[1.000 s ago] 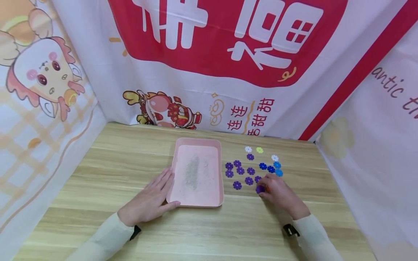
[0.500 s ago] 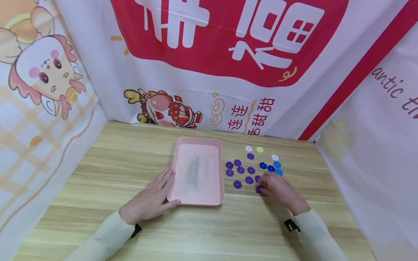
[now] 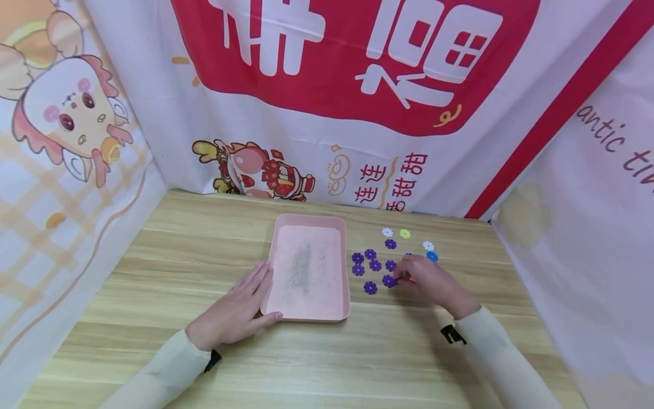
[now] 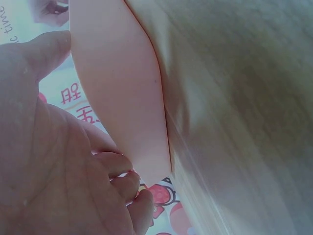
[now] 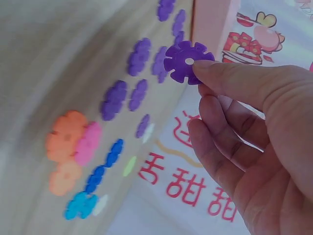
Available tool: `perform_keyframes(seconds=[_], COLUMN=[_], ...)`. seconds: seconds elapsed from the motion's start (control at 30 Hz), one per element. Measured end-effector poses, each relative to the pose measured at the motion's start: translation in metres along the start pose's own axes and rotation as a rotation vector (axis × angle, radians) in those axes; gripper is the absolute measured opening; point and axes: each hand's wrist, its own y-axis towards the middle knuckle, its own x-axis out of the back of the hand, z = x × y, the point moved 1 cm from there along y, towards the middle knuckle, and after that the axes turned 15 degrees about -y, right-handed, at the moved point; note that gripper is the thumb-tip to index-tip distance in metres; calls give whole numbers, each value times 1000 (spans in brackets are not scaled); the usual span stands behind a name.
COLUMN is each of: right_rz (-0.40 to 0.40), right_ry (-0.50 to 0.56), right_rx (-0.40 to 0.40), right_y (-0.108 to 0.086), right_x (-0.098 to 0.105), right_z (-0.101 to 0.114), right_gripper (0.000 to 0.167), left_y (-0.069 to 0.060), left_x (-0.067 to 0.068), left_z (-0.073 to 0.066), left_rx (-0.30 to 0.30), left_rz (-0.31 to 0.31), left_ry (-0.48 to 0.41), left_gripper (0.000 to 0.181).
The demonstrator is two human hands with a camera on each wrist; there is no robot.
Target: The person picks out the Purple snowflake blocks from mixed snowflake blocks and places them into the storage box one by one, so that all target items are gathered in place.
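Note:
A purple flower-shaped disc (image 5: 185,61) with notched edges and a centre hole is pinched between the thumb and index finger of my right hand (image 3: 431,282). That hand is raised over the spread of discs, hiding some of them in the head view. Several more purple discs (image 3: 370,288) lie flat on the table between the hand and a shallow pink tray (image 3: 342,272). Against the tray's left side rests my left hand (image 3: 232,313), its fingers extended along the rim and its thumb at the near left corner.
Orange discs (image 5: 67,134), a pink disc (image 5: 88,143), dark blue discs (image 5: 114,152) and light blue discs (image 5: 80,205) lie beneath the right hand. White (image 3: 388,232) and yellow-green (image 3: 405,233) discs are farther back. Printed cloth (image 3: 327,108) closes off the table's back and sides.
My right hand has lifted a purple disc off the table and moved slightly left and away from me. The left hand and the tray stay where they were.

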Motion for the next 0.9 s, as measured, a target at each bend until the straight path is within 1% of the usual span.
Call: perform_keyframes(seconds=[0.23,0.47,0.63,0.9], right_rz=[-19,-2,33,57], right_ry=[-33,-81,-86,-86], right_rx=[75,98,120,210], right_y=[18,41,60,94], right_x=[19,40,56,72], right_z=[7,20,35,61], right_gripper=[17,14,14,12], left_y=[0,-1,-2,0], left_x=[-1,1,2,1], left_z=[0,-2,-2,-1], left_rx=[-7,-12,-12,-4], left_rz=[-6,-8,-12,-5], left_ry=[11,8,11,-5], left_gripper=[96,95,95,95])
